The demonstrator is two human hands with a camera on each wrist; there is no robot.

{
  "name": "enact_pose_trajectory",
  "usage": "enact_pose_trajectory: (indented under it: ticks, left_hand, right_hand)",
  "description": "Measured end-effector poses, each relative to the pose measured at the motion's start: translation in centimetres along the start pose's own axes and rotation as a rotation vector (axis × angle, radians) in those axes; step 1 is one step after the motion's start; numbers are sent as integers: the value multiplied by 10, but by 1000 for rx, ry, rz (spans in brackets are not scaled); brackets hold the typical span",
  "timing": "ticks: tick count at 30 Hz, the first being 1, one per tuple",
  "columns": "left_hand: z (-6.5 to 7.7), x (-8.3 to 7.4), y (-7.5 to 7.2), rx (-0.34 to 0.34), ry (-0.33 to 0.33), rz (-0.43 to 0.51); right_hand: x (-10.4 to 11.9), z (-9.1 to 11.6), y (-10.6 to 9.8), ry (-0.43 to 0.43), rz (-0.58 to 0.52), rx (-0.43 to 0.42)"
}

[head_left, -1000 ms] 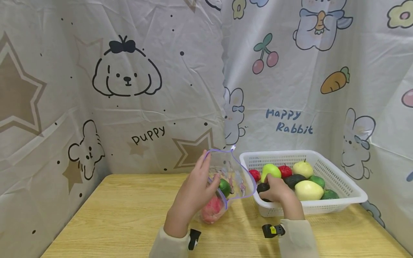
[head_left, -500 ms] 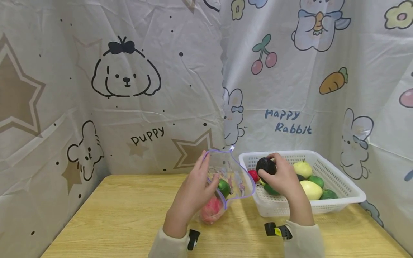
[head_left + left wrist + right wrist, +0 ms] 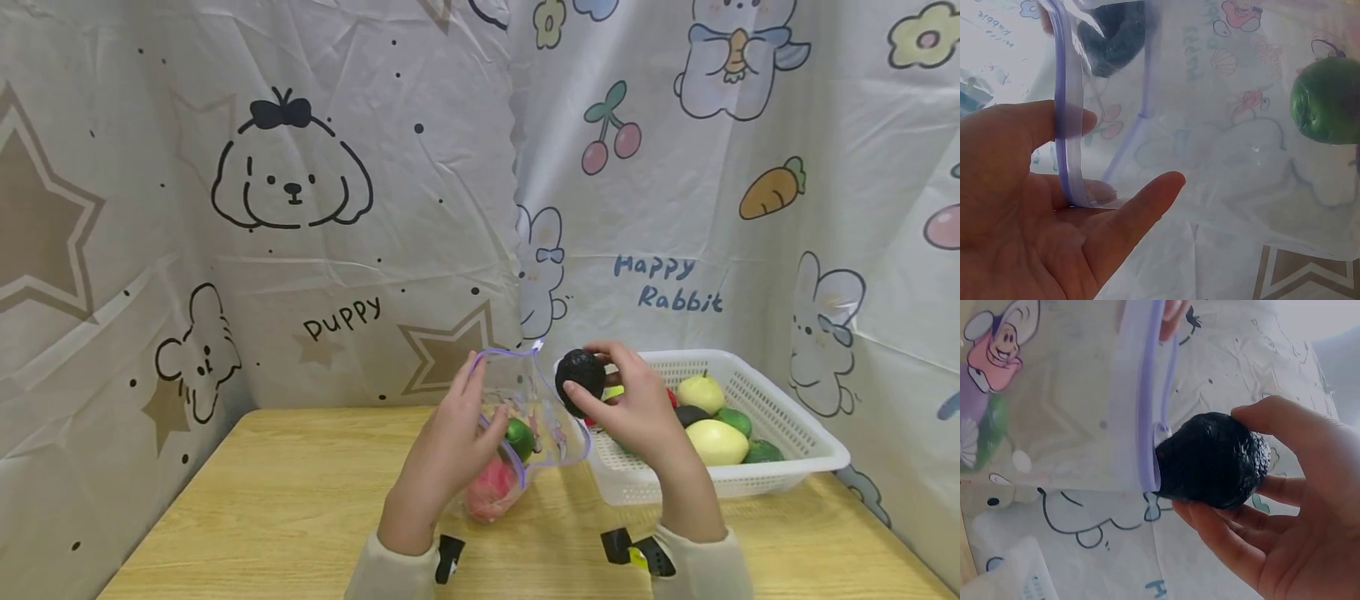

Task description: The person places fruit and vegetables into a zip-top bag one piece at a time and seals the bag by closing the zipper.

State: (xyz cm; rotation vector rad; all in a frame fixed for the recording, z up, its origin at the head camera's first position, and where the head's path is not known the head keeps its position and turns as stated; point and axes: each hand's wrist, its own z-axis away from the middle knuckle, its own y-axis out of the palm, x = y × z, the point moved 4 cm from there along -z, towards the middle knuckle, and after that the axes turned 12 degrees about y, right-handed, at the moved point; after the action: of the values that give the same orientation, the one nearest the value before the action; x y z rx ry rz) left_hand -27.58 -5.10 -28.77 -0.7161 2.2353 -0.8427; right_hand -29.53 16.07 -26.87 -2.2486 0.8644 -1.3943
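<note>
My left hand [image 3: 442, 446] holds a clear zip bag [image 3: 501, 372] with a purple-edged mouth, its fingers at the rim [image 3: 1063, 69]. Inside the bag lie a green round fruit or vegetable [image 3: 519, 439] and a pinkish-red fruit [image 3: 491, 492] lower down. Between thumb and fingers, my right hand [image 3: 641, 408] grips a black, bumpy avocado [image 3: 579, 382] beside the bag's mouth. In the right wrist view one end of the avocado [image 3: 1210, 462] meets the purple rim; whether it is past the rim is hard to tell.
On the right stands a white perforated basket [image 3: 813, 454]. It holds a yellow fruit [image 3: 716, 442], a pale pear-like fruit [image 3: 701, 392], a dark fruit [image 3: 690, 414] and several green ones. Beneath everything is a wooden table [image 3: 300, 500], with printed curtains [image 3: 442, 250] behind.
My right hand has lifted the avocado out of the basket and brought it left to the bag's mouth. The left hand and the bag have stayed almost still.
</note>
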Motion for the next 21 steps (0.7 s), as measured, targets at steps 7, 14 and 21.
enact_pose_trajectory:
  ticks: [7, 14, 21]
  left_hand:
    - [0, 2, -2, -2, 13, -3]
    - [0, 1, -3, 3, 15, 12]
    - [0, 1, -4, 1, 30, 52]
  right_hand:
    - [11, 2, 10, -11, -29, 5]
    - [23, 6, 8, -46, -94, -73]
    - [27, 7, 24, -60, -11, 54]
